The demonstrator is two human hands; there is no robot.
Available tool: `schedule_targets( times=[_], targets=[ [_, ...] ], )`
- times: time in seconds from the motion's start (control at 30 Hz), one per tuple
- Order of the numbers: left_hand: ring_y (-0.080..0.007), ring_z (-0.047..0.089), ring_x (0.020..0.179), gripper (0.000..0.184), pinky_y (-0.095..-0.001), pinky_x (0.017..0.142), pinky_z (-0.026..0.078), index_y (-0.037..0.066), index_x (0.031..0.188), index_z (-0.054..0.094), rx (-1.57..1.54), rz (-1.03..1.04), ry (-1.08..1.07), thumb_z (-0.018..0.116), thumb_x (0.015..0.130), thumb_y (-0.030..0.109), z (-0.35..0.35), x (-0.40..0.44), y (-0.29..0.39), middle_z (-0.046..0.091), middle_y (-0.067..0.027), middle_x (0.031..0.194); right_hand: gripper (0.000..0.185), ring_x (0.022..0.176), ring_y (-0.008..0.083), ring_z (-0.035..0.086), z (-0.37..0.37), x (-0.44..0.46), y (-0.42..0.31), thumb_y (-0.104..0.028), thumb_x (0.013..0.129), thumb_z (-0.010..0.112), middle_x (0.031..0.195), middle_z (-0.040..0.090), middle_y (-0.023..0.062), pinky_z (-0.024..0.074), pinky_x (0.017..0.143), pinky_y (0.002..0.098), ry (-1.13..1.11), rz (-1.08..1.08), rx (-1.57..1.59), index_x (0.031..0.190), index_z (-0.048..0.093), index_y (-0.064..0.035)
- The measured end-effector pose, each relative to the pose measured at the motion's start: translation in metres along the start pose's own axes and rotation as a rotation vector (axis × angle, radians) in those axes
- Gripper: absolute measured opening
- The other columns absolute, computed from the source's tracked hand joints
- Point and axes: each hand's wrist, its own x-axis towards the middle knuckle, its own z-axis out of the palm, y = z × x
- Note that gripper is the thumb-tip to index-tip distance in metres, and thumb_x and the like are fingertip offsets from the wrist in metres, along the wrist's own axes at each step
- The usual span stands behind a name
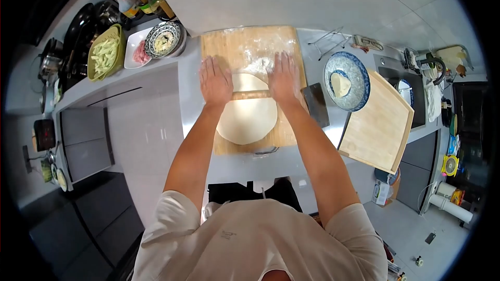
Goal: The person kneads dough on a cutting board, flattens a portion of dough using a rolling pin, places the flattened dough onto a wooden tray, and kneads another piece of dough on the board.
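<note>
A flattened sheet of dough (247, 120) lies on a wooden board (224, 148). Across its upper part runs a wooden rolling pin (251, 94), with dough showing on both sides of it. My left hand (215, 82) lies palm down over the pin's left end, fingers stretched forward. Over the right end, my right hand (284, 79) rests the same way, its fingers also straight. Both palms hide the pin's ends. Loose white flour (259, 64) is scattered on the board beyond the pin.
Right of the board lie a dark flat blade (316, 105), a blue-rimmed bowl (366, 84) holding a dough piece (340, 84), and a wooden tray (376, 125). At left stand a green basket (121, 52), a white dish of meat (132, 61) and a patterned bowl (179, 34).
</note>
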Motion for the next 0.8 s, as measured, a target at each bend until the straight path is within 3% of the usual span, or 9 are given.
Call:
schedule_targets(
  times=[0.13,0.27,0.4,0.5,0.6,0.7,0.8],
  targets=[
    [-0.0466,0.03,0.154,0.069,-0.057,0.128,0.02,-0.008,0.157,0.038,0.002,0.096,-0.131,0.052,0.104,0.033,-0.029,-0.084,0.001,0.036,-0.0271,0.165,0.073,0.153,0.0347,0.037,-0.015,-0.104,-0.005,-0.035,0.097,0.068,0.161,0.046,0.0181,0.0274,0.127,0.0497,-0.169,-0.039,-0.061,0.156,0.044,0.0004],
    [-0.0441,0.027,0.157,0.071,-0.0567,0.128,0.02,-0.008,0.158,0.036,-0.02,0.163,-0.347,0.053,0.105,0.037,-0.072,-0.152,-0.001,0.031,-0.0257,0.168,0.057,0.151,0.0348,0.04,-0.03,-0.176,0.007,-0.025,0.093,0.074,0.158,0.049,0.0172,0.0292,0.127,0.05,-0.186,-0.143,0.077,0.144,0.057,-0.0074],
    [-0.0403,0.025,0.159,0.072,-0.0541,0.13,0.019,-0.007,0.159,0.036,-0.014,0.164,-0.37,0.049,0.107,0.041,-0.087,-0.168,-0.005,0.033,-0.0243,0.168,0.04,0.153,0.0354,0.038,-0.036,-0.173,0.011,-0.015,0.093,0.071,0.158,0.049,0.016,0.0284,0.127,0.0497,-0.33,-0.131,0.258,0.132,0.064,-0.0123],
    [-0.04,0.025,0.159,0.071,-0.0539,0.13,0.018,-0.006,0.159,0.037,-0.004,0.109,-0.303,0.048,0.108,0.042,-0.077,-0.146,-0.01,0.035,-0.0231,0.167,0.048,0.157,0.0356,0.031,-0.019,-0.144,0.003,-0.022,0.098,0.067,0.163,0.043,0.0171,0.0233,0.129,0.0499,-0.326,-0.181,0.153,0.144,0.058,-0.0104],
    [-0.0405,0.026,0.158,0.07,-0.0542,0.129,0.019,-0.005,0.159,0.036,0.047,0.054,-0.249,0.047,0.108,0.041,-0.045,-0.089,-0.02,0.036,-0.0225,0.167,0.061,0.16,0.036,0.023,-0.013,-0.091,-0.018,-0.033,0.105,0.057,0.169,0.032,0.0185,0.016,0.131,0.0497,-0.22,-0.056,0.033,0.159,0.041,-0.0087],
    [-0.0409,0.027,0.157,0.067,-0.0546,0.129,0.019,-0.004,0.16,0.035,0.103,0.02,-0.19,0.044,0.11,0.039,-0.022,-0.021,-0.021,0.035,-0.0218,0.168,0.071,0.161,0.0388,0.019,0.003,-0.022,-0.022,-0.039,0.108,0.051,0.172,0.026,0.0213,0.0137,0.131,0.052,-0.176,0.075,-0.03,0.167,0.026,-0.0085],
    [-0.0393,0.031,0.156,0.063,-0.0529,0.128,0.022,-0.003,0.158,0.038,0.1,0.059,-0.147,0.043,0.11,0.038,-0.002,0.03,-0.023,0.039,-0.0208,0.165,0.074,0.162,0.0363,0.016,-0.002,0.033,-0.029,-0.042,0.108,0.048,0.174,0.022,0.0187,0.0112,0.131,0.0511,-0.147,0.138,-0.111,0.169,0.021,-0.0087]
  ],
)
